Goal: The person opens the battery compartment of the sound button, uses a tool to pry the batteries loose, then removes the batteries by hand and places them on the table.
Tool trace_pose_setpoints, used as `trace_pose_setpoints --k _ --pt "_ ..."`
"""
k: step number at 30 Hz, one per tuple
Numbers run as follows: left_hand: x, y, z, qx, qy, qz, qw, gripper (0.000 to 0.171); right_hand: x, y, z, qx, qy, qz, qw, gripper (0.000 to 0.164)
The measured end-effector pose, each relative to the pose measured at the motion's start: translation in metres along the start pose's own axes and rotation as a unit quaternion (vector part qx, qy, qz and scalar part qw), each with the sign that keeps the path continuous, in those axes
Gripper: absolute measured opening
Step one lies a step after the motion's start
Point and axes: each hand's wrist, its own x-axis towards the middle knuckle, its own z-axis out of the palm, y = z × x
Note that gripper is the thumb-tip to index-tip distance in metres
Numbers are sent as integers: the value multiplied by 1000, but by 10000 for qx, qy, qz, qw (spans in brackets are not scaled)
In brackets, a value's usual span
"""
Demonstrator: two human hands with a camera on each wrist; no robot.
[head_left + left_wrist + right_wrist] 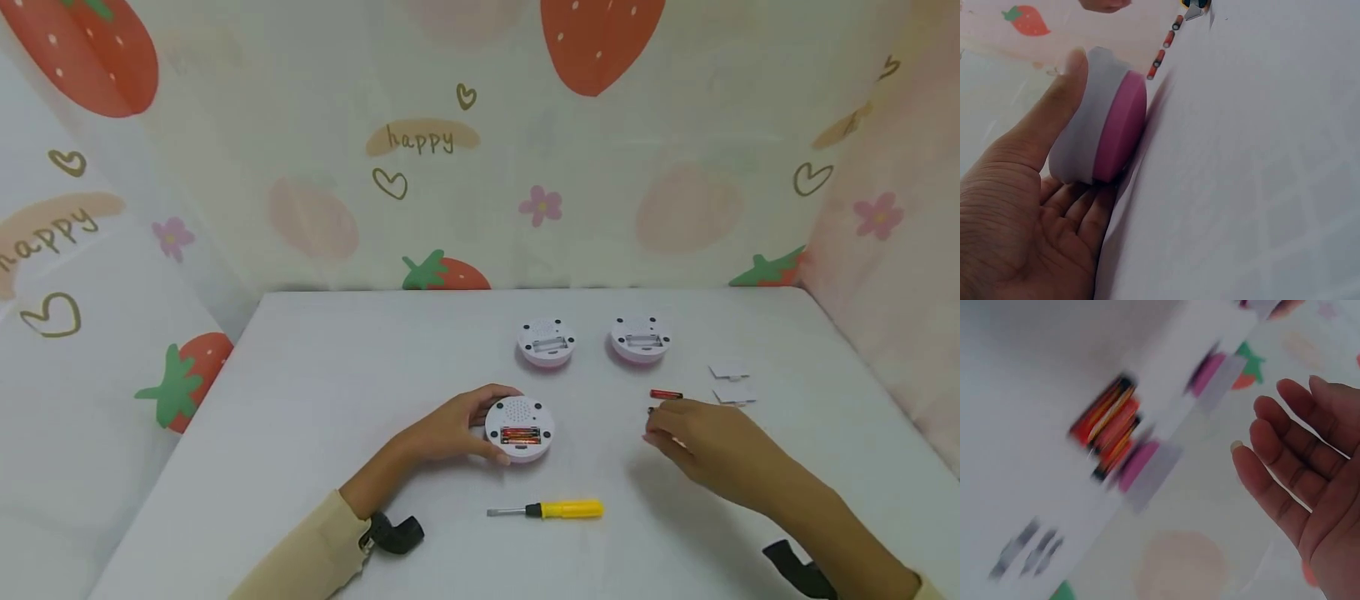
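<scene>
My left hand holds a round white device by its left side, thumb in front and fingers behind. It lies with its battery compartment upward, and red-and-black batteries sit inside. The left wrist view shows its pink lower part, with the thumb against the white part. My right hand hovers over loose batteries on the table, partly hiding them. In the right wrist view its fingers are relaxed and hold nothing, apart from several red-and-black batteries, which look blurred.
Two similar devices stand farther back, compartments bare. Small white covers lie at the right. A screwdriver with a yellow handle lies in front. Strawberry-print cloth hangs behind the white table and at its sides.
</scene>
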Motion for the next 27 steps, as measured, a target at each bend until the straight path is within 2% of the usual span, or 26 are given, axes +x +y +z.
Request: trace_pose_setpoints --k 7,11,17,22,27 --pt "6 6 -9 -101 139 66 9998 88 20 -40 16 96 -151 -503 9986 11" --pt "8 6 -13 -97 156 105 9998 89 32 -56 26 197 -522 -735 9957 18" --pt "1 3 -11 -130 165 7 9998 90 46 -73 40 263 -1093 -1174 9867 25" --pt "2 -1 -7 -224 133 41 9997 89 52 -84 47 137 -1532 -1218 9806 25" --pt "3 -3 -1 -363 58 109 9993 88 54 -90 54 193 -1862 -1010 9771 19"
